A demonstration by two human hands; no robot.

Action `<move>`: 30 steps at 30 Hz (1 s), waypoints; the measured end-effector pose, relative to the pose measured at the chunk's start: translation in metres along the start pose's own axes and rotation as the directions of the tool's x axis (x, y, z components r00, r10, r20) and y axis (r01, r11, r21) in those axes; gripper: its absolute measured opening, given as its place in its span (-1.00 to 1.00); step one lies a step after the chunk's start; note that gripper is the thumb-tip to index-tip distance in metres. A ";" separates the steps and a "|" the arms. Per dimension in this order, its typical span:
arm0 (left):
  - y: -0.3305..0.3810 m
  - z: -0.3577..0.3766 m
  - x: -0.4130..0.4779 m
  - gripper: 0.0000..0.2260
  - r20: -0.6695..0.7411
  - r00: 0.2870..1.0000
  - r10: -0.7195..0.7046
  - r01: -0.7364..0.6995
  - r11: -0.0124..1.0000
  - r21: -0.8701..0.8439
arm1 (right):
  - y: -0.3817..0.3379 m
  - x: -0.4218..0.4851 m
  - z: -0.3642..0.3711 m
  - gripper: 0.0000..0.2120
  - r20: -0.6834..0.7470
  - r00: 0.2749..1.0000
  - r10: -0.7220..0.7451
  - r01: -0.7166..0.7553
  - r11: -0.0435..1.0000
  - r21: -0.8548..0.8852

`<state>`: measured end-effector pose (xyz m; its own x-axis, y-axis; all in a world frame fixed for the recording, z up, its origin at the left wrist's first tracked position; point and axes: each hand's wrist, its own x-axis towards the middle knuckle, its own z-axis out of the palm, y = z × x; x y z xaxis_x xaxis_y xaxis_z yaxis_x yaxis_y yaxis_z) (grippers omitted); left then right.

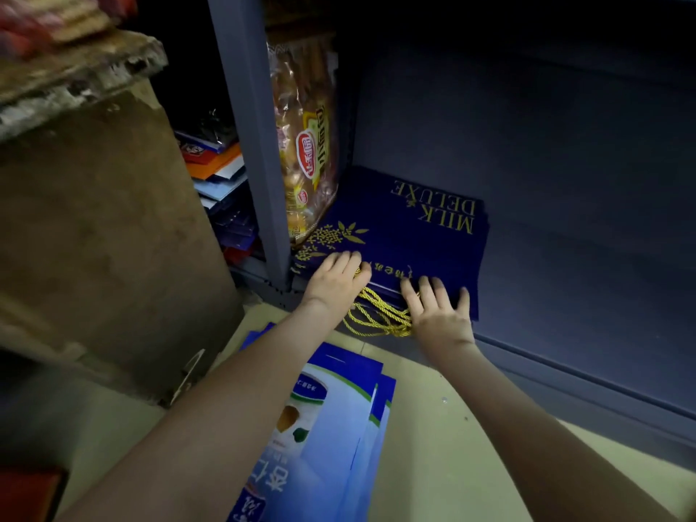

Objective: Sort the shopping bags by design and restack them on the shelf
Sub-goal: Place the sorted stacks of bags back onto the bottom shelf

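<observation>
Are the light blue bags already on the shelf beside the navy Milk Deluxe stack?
No, the light blue bags lie on the floor in front of the shelf, while the navy stack sits on it.

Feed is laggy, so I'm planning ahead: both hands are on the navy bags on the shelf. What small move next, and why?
Probably tuck the gold rope handles back onto the stack. The navy bags already lie flat on the shelf under the left hand and right hand, but the handles hang loose over the front edge.
</observation>
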<state>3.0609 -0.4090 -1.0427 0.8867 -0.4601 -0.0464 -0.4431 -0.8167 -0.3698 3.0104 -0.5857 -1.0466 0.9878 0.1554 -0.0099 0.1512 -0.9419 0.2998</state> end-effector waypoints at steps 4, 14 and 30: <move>0.018 -0.001 -0.041 -0.19 -0.059 0.996 -0.072 0.066 0.992 -0.107 | -0.009 -0.027 -0.009 0.00 -0.178 0.982 -0.057 0.062 0.998 0.023; 0.006 0.090 -0.249 -0.17 0.476 0.795 -0.375 0.585 0.681 -0.440 | -0.099 -0.194 0.040 -0.13 0.441 0.896 -0.060 -0.331 0.573 0.750; 0.072 0.050 -0.238 -0.07 0.628 0.770 -0.111 0.585 0.514 -0.627 | -0.079 -0.236 0.058 0.11 0.644 0.764 -0.044 -0.645 -0.092 0.759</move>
<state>2.8241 -0.3411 -1.1048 0.8151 -0.0453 -0.5776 0.2083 -0.9073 0.3652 2.7672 -0.5650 -1.1235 0.7719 -0.0313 -0.6350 -0.6227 -0.2391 -0.7451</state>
